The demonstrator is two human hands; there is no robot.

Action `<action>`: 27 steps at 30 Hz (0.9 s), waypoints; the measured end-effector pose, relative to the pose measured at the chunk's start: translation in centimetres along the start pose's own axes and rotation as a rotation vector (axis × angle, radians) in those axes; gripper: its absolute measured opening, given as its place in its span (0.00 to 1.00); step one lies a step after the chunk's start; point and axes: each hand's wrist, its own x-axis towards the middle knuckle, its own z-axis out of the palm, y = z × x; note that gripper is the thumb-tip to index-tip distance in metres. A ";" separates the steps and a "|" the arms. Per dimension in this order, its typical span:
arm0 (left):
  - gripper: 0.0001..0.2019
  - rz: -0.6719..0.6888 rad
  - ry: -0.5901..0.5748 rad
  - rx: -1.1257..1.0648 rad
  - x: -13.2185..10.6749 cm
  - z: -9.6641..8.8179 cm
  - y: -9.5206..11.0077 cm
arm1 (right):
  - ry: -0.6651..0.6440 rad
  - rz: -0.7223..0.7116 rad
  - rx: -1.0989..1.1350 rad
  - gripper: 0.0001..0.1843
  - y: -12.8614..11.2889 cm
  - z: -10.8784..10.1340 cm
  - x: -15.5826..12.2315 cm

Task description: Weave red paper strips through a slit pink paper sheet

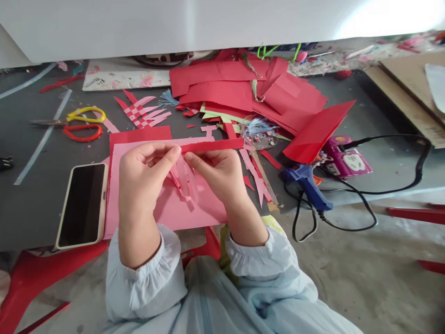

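Note:
A narrow red paper strip [217, 144] is pinched between thumb and fingers of my left hand [144, 169] and my right hand [220, 171]. Its free end sticks out to the right, past my right hand. Both thumbs meet near the strip's left part. Below them, several pink and red paper strips [186, 178] hang or lie over a pink paper sheet [205, 211]; I cannot tell whether they are joined to the held strip. Under the pink sheet, a red sheet [141, 134] shows at the upper left.
Scissors [85, 125] with yellow and red handles and a phone [83, 204] lie left. Behind my hands are a woven paper piece [142, 111] and a red paper pile [222, 93]. At right, a blue glue gun [308, 185] trails its cord beside a purple power box [347, 157].

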 end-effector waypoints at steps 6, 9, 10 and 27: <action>0.04 -0.006 -0.026 0.013 0.1 0.1 0.0 | -0.009 0.012 -0.004 0.14 -0.2 0.0 0.1; 0.05 0.003 -0.001 0.017 0.1 0.0 0.0 | -0.022 0.046 0.007 0.10 -0.4 -0.1 0.2; 0.06 0.004 0.008 0.022 0.0 -0.1 0.0 | -0.032 0.056 0.006 0.10 -0.4 -0.2 0.3; 0.03 0.062 0.230 -0.070 0.6 -1.5 -0.2 | -0.335 0.144 -0.120 0.05 -0.6 -0.7 0.0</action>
